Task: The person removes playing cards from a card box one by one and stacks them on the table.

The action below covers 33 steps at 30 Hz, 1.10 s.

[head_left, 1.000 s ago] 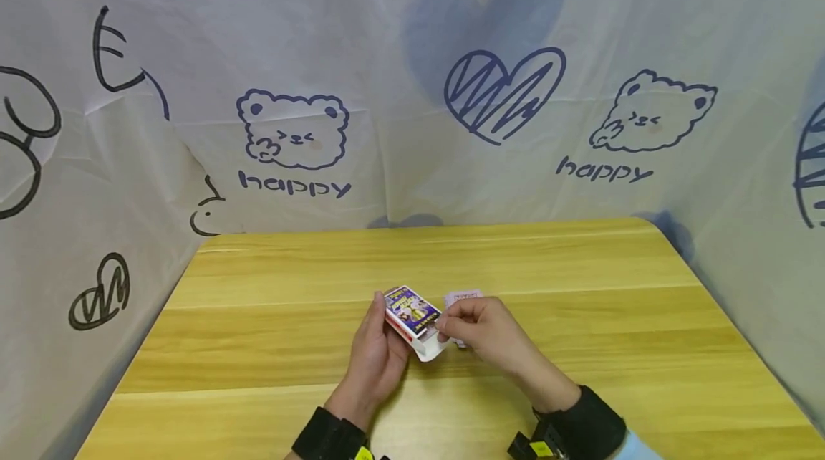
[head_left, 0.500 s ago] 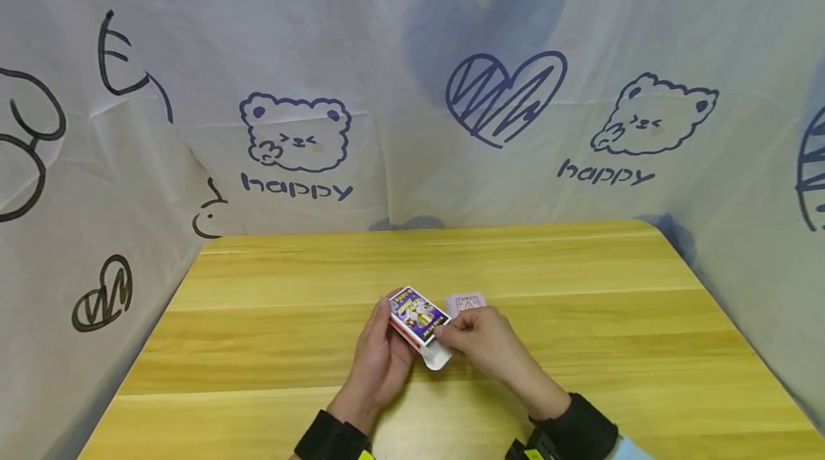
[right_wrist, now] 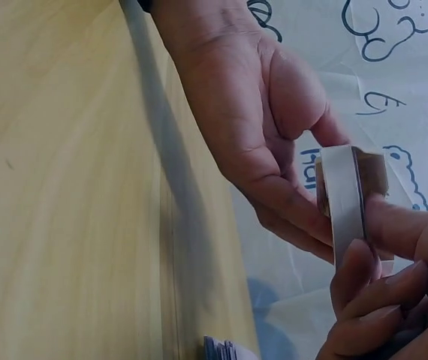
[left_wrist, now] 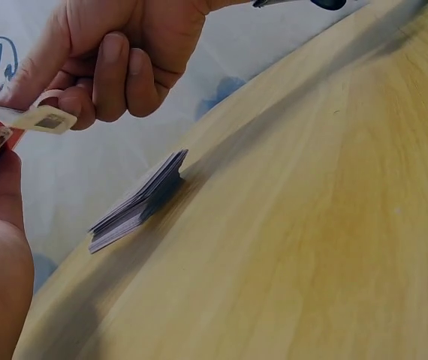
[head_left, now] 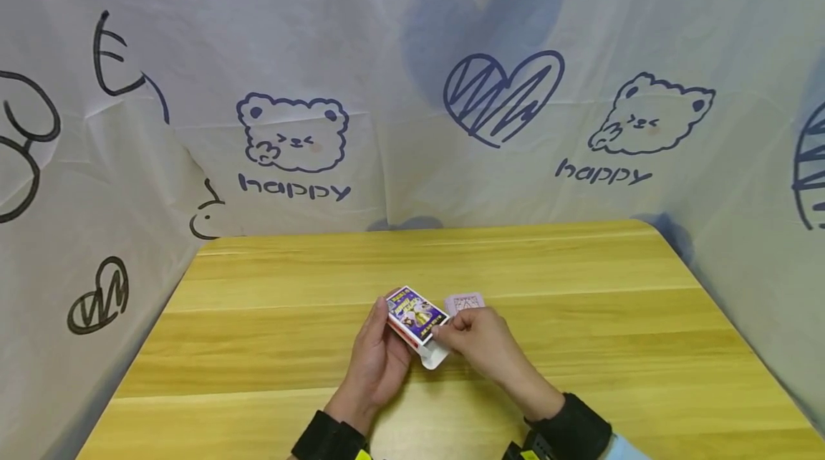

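My left hand [head_left: 380, 367] holds a playing card box [head_left: 417, 313], purple and yellow on its front with red on the side. A white flap [head_left: 433, 355] hangs out at the box's near end. There, my right hand [head_left: 493, 345] pinches the edge of the box, thumb on the front; its other fingers are curled, as the left wrist view shows. Just behind the right hand, a stack of playing cards [head_left: 465, 302] lies on the table, backs up and partly covered by that hand. The left wrist view shows the stack [left_wrist: 139, 202] from its edge.
The wooden table [head_left: 290, 288] spreads out around both hands. White cloth [head_left: 399, 159] with drawn bears and hearts hangs behind it and along both sides. Black straps [head_left: 573, 424] with small cameras sit on the wrists.
The box has turned slightly and its flap now hangs lower. My right hand has shifted a little left and down, with its thumb at the box's edge. The card stack has not moved.
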Available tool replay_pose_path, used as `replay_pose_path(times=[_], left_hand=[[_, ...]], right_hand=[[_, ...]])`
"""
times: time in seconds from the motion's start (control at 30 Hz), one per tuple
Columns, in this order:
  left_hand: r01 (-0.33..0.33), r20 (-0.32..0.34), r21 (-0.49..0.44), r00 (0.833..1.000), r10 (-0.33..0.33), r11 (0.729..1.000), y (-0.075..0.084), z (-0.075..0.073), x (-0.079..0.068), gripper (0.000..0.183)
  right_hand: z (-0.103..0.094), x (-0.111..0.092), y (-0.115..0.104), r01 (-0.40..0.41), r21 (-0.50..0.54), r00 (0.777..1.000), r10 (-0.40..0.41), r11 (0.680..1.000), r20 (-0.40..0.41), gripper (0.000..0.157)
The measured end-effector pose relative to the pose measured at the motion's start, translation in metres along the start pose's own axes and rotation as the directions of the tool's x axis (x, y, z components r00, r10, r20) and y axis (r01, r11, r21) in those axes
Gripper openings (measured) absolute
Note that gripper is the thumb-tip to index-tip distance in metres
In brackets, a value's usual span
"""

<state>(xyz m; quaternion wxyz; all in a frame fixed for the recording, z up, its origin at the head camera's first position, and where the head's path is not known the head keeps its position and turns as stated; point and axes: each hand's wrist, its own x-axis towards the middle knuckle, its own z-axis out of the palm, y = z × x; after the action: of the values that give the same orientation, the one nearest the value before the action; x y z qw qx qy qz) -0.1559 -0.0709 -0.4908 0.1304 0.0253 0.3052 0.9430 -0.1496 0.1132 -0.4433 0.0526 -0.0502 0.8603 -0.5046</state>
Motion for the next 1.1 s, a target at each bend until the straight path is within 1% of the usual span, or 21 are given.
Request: replay_pose_path(times=[0.03, 0.07, 0.13, 0.2, 0.27, 0.33, 0.43, 0.6, 0.7, 0.83, 0.93, 1.03, 1.1], left_hand=[[0.000, -0.001, -0.008, 1.000, 0.000, 1.000, 0.0004, 0.0002, -0.0003, 0.059], [0.000, -0.003, -0.016, 1.000, 0.000, 1.000, 0.0006, 0.0003, -0.0003, 0.059], [-0.002, -0.012, -0.036, 1.000, 0.001, 0.999, 0.0010, 0.0006, 0.0000, 0.060], [-0.005, -0.020, -0.049, 1.000, 0.004, 0.999, 0.0014, 0.0009, 0.0009, 0.061], [-0.009, -0.025, -0.050, 1.000, 0.008, 0.999, 0.0016, 0.0007, 0.0023, 0.061], [-0.015, -0.025, -0.047, 1.000, 0.014, 0.999, 0.0021, 0.0004, 0.0035, 0.062], [-0.032, -0.034, -0.044, 0.999, 0.030, 0.999, 0.0033, 0.0003, 0.0055, 0.063], [-0.061, -0.058, -0.036, 0.997, 0.059, 0.997, 0.0047, 0.0005, 0.0085, 0.063], [-0.063, -0.056, -0.033, 0.997, 0.061, 0.997, 0.0044, 0.0004, 0.0092, 0.063], [-0.055, -0.051, -0.036, 0.997, 0.053, 0.998, 0.0035, 0.0005, 0.0079, 0.065], [-0.047, -0.071, -0.038, 0.997, 0.045, 0.998, 0.0027, -0.0007, 0.0061, 0.066], [-0.044, -0.094, -0.033, 0.995, 0.040, 0.999, 0.0019, -0.0028, 0.0047, 0.067], [-0.044, -0.106, -0.029, 0.993, 0.041, 0.999, 0.0015, -0.0043, 0.0040, 0.066]], right_hand=[[0.0000, 0.0001, -0.0002, -0.002, 0.010, 1.000, 0.002, 1.000, 0.000, 0.025], [0.0001, 0.0005, -0.0001, -0.004, 0.041, 1.000, 0.004, 0.999, 0.009, 0.024], [0.0002, 0.0017, 0.0001, -0.026, 0.132, 0.999, 0.021, 0.991, 0.038, 0.023], [-0.0001, 0.0029, -0.0004, -0.056, 0.238, 0.997, 0.040, 0.970, 0.073, 0.021], [-0.0008, 0.0038, -0.0011, -0.096, 0.329, 0.992, 0.062, 0.939, 0.112, 0.019], [-0.0018, 0.0044, -0.0024, -0.117, 0.361, 0.988, 0.071, 0.925, 0.137, 0.015], [-0.0033, 0.0053, -0.0032, -0.114, 0.356, 0.985, 0.058, 0.927, 0.164, 0.012], [-0.0032, 0.0070, -0.0036, -0.106, 0.333, 0.982, 0.045, 0.937, 0.185, 0.015], [-0.0024, 0.0075, -0.0033, -0.094, 0.301, 0.985, 0.044, 0.949, 0.166, 0.017], [-0.0029, 0.0075, -0.0019, -0.071, 0.252, 0.991, 0.039, 0.965, 0.130, 0.028], [-0.0041, 0.0066, -0.0006, -0.068, 0.241, 0.990, 0.036, 0.968, 0.135, 0.026], [-0.0065, 0.0042, -0.0008, -0.061, 0.245, 0.988, 0.023, 0.968, 0.154, 0.017], [-0.0079, 0.0024, -0.0014, -0.060, 0.258, 0.984, 0.014, 0.964, 0.176, 0.017]])
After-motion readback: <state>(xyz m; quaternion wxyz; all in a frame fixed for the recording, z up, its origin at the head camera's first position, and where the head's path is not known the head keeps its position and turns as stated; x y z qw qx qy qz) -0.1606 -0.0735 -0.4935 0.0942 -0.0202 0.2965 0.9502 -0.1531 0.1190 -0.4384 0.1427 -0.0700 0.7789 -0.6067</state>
